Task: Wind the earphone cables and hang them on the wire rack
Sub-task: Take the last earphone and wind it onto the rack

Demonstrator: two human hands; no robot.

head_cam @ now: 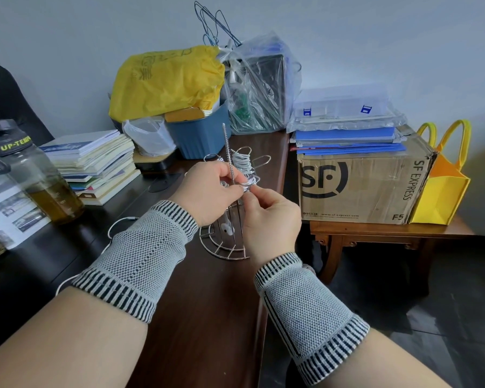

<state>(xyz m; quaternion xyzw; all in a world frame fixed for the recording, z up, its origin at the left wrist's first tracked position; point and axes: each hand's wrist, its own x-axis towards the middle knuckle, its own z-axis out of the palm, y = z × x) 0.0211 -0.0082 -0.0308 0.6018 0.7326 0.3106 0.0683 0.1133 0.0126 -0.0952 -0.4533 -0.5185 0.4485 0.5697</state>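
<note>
Pinching a white earphone cable [251, 181] with curled fingers, left hand [207, 191] and right hand [269, 217] work at the wire rack [230, 242], standing near the desk's right edge [263, 303] beside a cardboard box [361, 189].

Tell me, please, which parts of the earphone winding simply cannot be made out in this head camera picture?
- Head view: how the left hand holds the white cable; its fingertips are hidden behind the hand.
- Head view: the middle of the wire rack, covered by both hands.
- Head view: where the cable's trailing end goes, hidden under the left forearm.
- Right hand pinches the cable.
</note>
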